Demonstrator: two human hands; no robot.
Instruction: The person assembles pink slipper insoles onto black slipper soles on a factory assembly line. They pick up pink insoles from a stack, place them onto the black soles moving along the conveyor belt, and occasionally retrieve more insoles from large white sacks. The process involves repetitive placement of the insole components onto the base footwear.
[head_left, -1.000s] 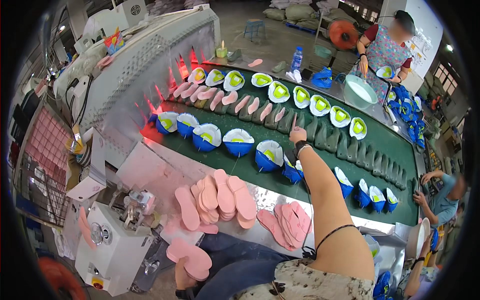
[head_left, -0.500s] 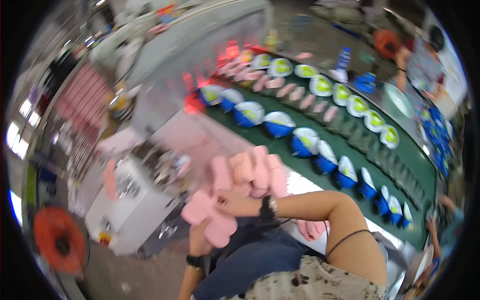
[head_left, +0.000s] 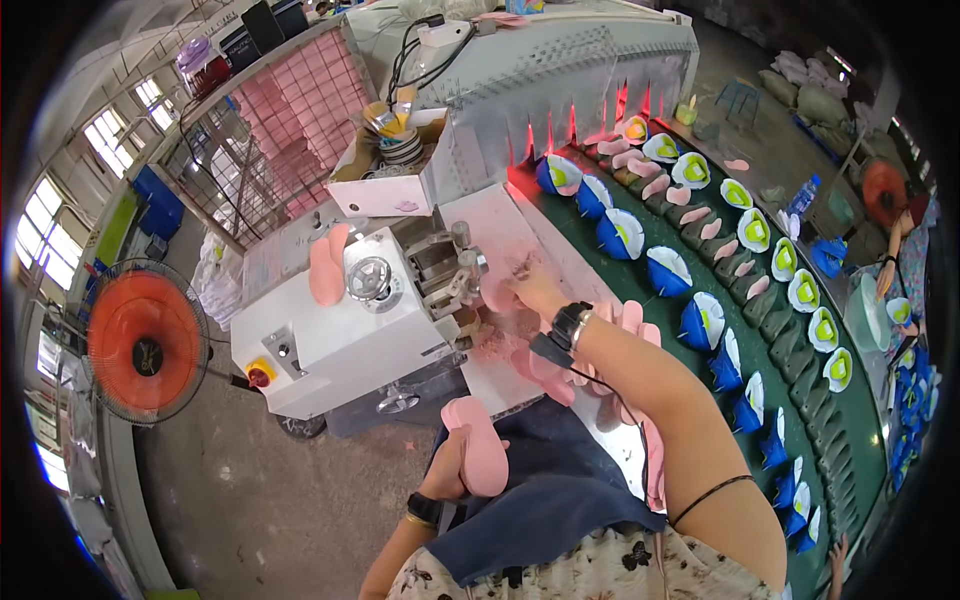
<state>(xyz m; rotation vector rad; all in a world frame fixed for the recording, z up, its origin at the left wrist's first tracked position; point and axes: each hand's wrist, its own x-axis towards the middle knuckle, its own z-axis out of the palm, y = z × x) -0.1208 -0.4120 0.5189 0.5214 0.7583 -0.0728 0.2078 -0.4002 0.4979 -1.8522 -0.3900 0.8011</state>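
Note:
My left hand [head_left: 452, 468] is wrapped round a small stack of pink insoles [head_left: 478, 450], held low in front of my apron. Reaching out beside the white machine [head_left: 340, 335], my right hand [head_left: 538, 287] has its fingers closed on a pink insole [head_left: 496, 292], partly hidden and close to the metal rollers [head_left: 462, 272]. Pink scraps and dust lie on the worktop below it. More pink insoles [head_left: 548, 375] are heaped by my right forearm, some covered by it. Another pink insole [head_left: 326, 272] rests on top of the machine.
Right of the worktop runs a green conveyor [head_left: 640, 285] with rows of blue-and-white shoe uppers [head_left: 668, 270] and pink insoles, passing a red-lit opening. An orange fan [head_left: 150, 340] stands at left. A box of brushes [head_left: 395, 165] sits behind the machine. Another person [head_left: 905, 240] is at far right.
My right hand has left the insoles in my left hand and moved forward to the machine's rollers with one insole. My left hand still holds its stack. The view has turned left.

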